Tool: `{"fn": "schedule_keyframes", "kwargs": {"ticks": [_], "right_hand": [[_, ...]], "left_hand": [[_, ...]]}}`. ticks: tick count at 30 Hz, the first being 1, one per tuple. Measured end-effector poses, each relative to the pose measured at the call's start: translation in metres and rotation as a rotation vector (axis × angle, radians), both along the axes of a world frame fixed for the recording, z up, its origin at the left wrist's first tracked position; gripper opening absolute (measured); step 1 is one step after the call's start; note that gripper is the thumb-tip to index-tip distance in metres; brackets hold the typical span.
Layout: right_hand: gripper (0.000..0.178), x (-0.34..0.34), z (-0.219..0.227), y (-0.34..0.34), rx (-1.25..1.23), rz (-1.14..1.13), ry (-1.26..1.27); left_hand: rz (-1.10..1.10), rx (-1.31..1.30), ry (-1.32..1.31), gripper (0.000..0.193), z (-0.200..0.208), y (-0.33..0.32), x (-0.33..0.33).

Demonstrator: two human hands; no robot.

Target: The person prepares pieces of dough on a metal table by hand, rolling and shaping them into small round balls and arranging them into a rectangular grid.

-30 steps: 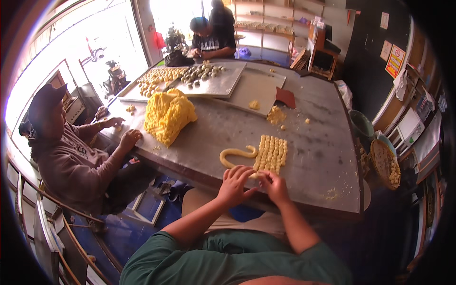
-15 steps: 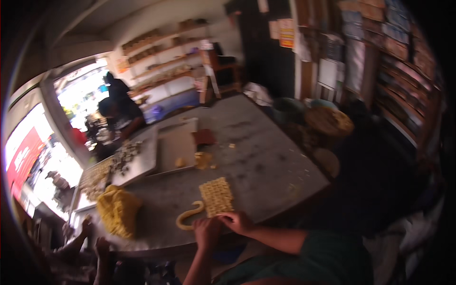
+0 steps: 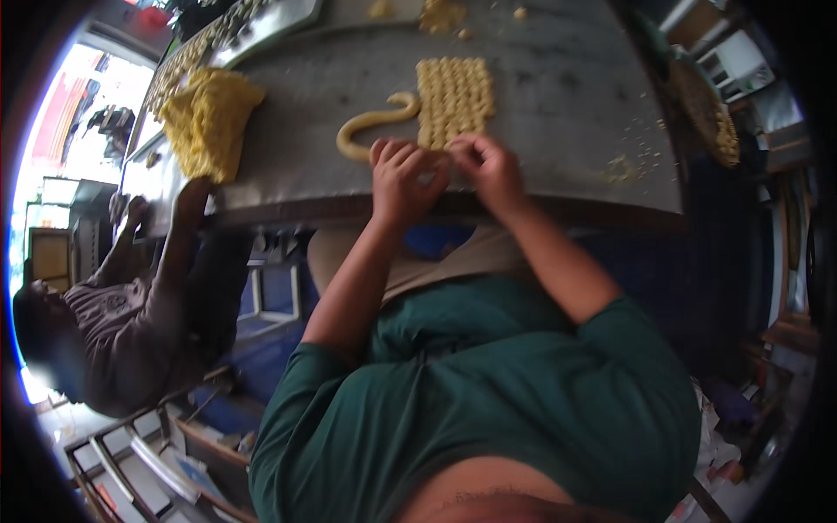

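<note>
Both my hands meet at the near edge of a grey metal table. My left hand has its fingers curled over the near end of a pale yellow dough rope, which bends in an S shape away across the tabletop. Right beside it, my right hand pinches thumb and fingers together; whatever is between them is too small to make out. Just beyond my fingertips lies a block of small dough pieces, set close in several rows. The rope's far tip rests against that block's left side.
A crumpled yellow mass, dough or cloth, sits at the left. Behind it are trays of small pieces. A seated person reaches to the table at my left. Crumbs are scattered on the right; dough bits lie farther back.
My view has tilted down, bringing my torso and the seated person into sight and dropping the shelves. My hands stay together at the rope's near end; the dough block looks the same.
</note>
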State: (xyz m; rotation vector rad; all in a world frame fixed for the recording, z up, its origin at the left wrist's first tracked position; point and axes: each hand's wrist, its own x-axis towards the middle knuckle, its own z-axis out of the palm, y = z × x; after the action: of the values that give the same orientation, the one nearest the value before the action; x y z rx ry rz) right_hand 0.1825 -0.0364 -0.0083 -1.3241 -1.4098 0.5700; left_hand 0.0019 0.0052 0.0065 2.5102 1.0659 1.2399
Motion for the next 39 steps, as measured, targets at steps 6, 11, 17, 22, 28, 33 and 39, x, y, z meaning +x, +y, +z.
{"fn": "schedule_keyframes", "kwargs": {"ticks": [6, 11, 17, 22, 28, 33, 39], "right_hand": [[0.024, 0.043, -0.010, 0.024, 0.082, -0.080, -0.079], [0.026, 0.069, -0.006, 0.045, -0.149, -0.196, -0.324], [0.013, 0.075, -0.013, 0.056, 0.042, -0.188, -0.714], [0.029, 0.043, -0.006, 0.023, 0.175, -0.116, -0.498], [0.026, 0.005, -0.001, 0.002, -0.217, 0.173, 0.006], [0.021, 0.004, -0.009, 0.010, -0.048, 0.066, 0.293], [0.022, 0.008, 0.010, 0.004, -0.176, 0.150, -0.029]], "left_hand": [[0.033, 0.013, 0.049, 0.013, 0.002, 0.001, 0.004], [0.006, -0.015, 0.081, 0.014, -0.004, 0.001, 0.009], [0.017, -0.041, 0.079, 0.012, -0.003, 0.000, 0.010], [-0.001, -0.061, 0.096, 0.011, -0.007, 0.003, 0.004], [0.024, -0.186, 0.093, 0.034, -0.001, -0.006, 0.001], [0.092, -0.123, 0.171, 0.028, 0.002, -0.005, 0.009], [0.034, -0.153, 0.140, 0.021, -0.002, -0.003, 0.006]]}}
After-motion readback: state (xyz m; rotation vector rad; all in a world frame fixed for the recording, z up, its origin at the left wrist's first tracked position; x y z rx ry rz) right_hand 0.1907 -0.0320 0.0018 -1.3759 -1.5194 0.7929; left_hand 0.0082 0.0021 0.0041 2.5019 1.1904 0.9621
